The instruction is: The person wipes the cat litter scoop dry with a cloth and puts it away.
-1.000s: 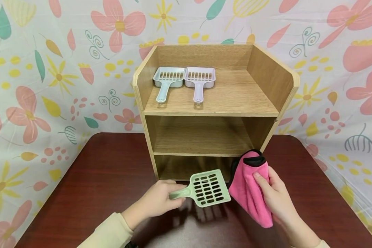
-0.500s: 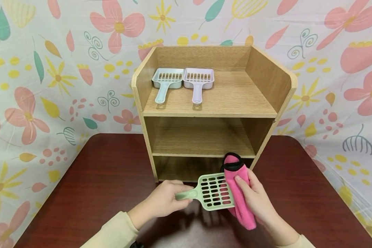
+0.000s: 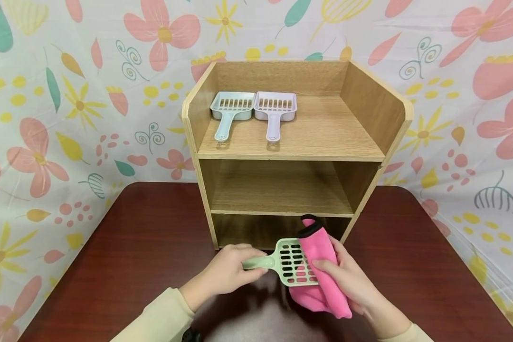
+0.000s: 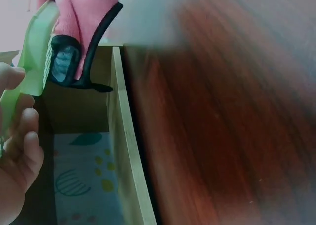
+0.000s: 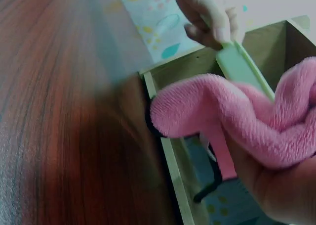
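My right hand (image 3: 350,280) clamps the pink cloth (image 3: 320,266) against the green scoop (image 3: 295,263), whose handle my left hand (image 3: 231,270) grips, above the table's (image 3: 132,247) middle. Beyond, the wooden shelf (image 3: 290,142) carries a blue scoop (image 3: 231,111) and a lilac scoop (image 3: 275,111).

The shelf (image 3: 290,147) stands just behind both hands, blocking the way forward. Its middle and bottom bays hold nothing and are open at the front. Two scoops (image 3: 252,111) fill the top deck's left half; its right half is bare. The table (image 3: 132,247) lies open either side.
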Demonstrator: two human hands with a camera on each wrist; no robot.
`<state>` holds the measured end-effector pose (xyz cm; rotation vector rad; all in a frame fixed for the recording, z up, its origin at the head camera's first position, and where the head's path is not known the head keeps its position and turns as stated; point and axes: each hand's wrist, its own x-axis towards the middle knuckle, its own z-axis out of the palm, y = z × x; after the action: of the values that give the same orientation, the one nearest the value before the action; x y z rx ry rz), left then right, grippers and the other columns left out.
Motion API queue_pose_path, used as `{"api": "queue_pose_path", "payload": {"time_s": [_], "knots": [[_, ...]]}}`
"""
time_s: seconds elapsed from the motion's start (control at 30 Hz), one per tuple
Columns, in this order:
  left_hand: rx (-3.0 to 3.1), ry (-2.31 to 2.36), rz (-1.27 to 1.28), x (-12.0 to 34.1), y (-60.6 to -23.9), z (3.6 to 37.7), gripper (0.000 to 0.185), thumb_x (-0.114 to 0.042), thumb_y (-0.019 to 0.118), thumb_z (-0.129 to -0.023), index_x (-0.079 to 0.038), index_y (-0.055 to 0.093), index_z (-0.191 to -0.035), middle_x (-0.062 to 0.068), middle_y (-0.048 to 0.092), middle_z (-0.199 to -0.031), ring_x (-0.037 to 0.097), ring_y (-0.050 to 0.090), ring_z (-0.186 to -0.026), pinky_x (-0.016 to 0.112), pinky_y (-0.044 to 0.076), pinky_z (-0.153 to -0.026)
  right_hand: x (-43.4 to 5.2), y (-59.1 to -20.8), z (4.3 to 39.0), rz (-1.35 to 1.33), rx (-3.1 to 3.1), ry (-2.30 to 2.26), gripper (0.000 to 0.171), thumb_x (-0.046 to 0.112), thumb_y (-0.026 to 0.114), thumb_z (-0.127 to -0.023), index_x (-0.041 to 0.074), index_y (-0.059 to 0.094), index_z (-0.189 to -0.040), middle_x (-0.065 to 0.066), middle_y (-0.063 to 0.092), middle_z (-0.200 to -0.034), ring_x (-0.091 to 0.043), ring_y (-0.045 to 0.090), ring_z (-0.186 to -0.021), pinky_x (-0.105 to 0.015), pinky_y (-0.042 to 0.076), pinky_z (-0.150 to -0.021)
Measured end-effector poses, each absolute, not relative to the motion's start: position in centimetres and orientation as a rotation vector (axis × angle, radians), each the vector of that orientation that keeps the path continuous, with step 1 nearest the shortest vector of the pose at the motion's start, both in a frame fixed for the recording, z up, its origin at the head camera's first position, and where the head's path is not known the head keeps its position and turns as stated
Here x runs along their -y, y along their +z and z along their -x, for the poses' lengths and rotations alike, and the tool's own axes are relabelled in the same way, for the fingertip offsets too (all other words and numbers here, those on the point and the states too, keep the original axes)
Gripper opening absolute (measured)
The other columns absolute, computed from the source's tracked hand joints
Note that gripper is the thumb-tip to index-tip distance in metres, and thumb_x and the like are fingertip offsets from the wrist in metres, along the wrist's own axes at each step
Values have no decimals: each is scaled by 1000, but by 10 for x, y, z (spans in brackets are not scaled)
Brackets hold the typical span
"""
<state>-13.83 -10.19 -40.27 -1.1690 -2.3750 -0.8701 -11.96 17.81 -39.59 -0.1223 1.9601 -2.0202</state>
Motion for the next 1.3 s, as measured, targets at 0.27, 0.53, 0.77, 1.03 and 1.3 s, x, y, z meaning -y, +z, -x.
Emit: {"api": "queue_pose_path", "payload": {"time_s": [0.27,0.53,0.77,1.03,1.3], "knots": [[2539,-376,1005,96,-394,131,26,-38,64,-87,-18,67,-104,-9,67,-87,9,61,-77,29,51,-58,-172,-401,119,-19,-2394,-1929,48,14,61,-91,4,41,-133,-15,64,-102,-11,65,-79,-24,53,-73],[2593,-507,1030,98,-399,130,21,-31,64,-89,-15,66,-104,-7,66,-87,9,62,-78,29,52,-65,-181,-397,122,57,-2800,-1699,48,13,61,-91,9,44,-136,-20,61,-110,-4,60,-75,-23,52,-65],[2529,-744,1131,106,-403,134,22,-29,67,-87,-15,68,-104,-7,68,-91,2,59,-76,20,50,-70,-207,-391,130,584,-2699,-1640,48,10,59,-92,13,43,-137,-12,58,-106,-6,60,-78,-31,54,-56],[2520,-1056,1228,108,-398,138,23,-29,69,-86,-12,70,-102,-5,71,-92,-2,57,-77,12,46,-70,-218,-378,144,1016,-2393,-1449,44,7,53,-95,15,45,-137,3,64,-111,-8,62,-94,-23,52,-78],[2554,-1023,1312,100,-387,133,18,-29,67,-87,-17,70,-100,-9,70,-91,-4,53,-75,7,42,-68,-200,-374,147,1064,-2302,-1218,49,19,58,-94,19,42,-141,0,63,-105,-8,61,-85,-26,53,-72]]}}
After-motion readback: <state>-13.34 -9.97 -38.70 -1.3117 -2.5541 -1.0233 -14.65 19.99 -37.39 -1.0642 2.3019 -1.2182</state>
